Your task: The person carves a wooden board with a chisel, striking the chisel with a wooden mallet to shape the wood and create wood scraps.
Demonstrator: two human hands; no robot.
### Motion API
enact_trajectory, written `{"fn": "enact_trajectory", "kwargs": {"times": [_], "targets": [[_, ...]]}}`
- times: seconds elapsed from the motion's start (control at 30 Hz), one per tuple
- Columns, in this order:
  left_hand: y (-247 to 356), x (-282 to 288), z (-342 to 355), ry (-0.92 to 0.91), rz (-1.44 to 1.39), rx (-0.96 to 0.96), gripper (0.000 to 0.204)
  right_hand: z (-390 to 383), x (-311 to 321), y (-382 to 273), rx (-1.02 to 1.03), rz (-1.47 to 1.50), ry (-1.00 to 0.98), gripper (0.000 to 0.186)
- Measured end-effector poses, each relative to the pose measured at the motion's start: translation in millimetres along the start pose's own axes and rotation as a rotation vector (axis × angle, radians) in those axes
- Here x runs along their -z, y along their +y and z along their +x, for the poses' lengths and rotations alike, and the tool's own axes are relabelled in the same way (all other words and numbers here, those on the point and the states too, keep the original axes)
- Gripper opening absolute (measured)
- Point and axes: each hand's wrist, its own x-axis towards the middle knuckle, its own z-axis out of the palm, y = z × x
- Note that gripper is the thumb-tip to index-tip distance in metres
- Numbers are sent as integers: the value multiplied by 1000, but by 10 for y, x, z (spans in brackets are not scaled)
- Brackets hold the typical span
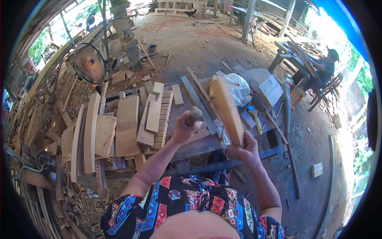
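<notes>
My right hand (pixel 246 150) grips the lower end of a wooden board (pixel 227 105), which stands tilted up above the workbench and looks slightly blurred. Closed fingers of my left hand (pixel 184 130) hold a stubby rounded brown piece (pixel 194 115), seen nearly end-on, so its kind is unclear. The two hands are apart. Beyond the board lies a clear plastic bag (pixel 238 89). A paintbrush (pixel 255 120) with a yellowish handle rests to the right of the board, and a long grey-green strip (pixel 197 101) lies between the hands.
Stacked boards (pixel 127 125) and small wooden blocks (pixel 161 123) cover the bench's left side. A bench rail (pixel 254 158) runs along the near edge. A person (pixel 327 67) sits at a table at the far right. A wood block (pixel 317 170) lies on the ground.
</notes>
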Motion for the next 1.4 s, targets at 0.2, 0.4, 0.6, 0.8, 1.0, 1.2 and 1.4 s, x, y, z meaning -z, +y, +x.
{"fn": "enact_trajectory", "kwargs": {"times": [0.2,0.4,0.6,0.8,1.0,1.2,1.4], "targets": [[-95,350,50,160,-141,48,16,33,-262,948,-121,35,95,47],[-173,688,124,362,-592,171,17,149,-453,1533,-197,-530,24,58],[-44,840,232,144,-570,167,15,199,-480,1467,-255,-576,-11,56],[71,713,294,171,-510,141,19,194,-493,1485,-303,-570,-32,54],[-58,629,325,184,-499,145,15,174,-502,1438,-284,-593,-25,53],[-74,601,375,177,-487,136,12,199,-505,1432,-252,-618,-18,54],[-108,581,365,239,-398,126,12,170,-508,1477,-171,-611,22,54]]}}
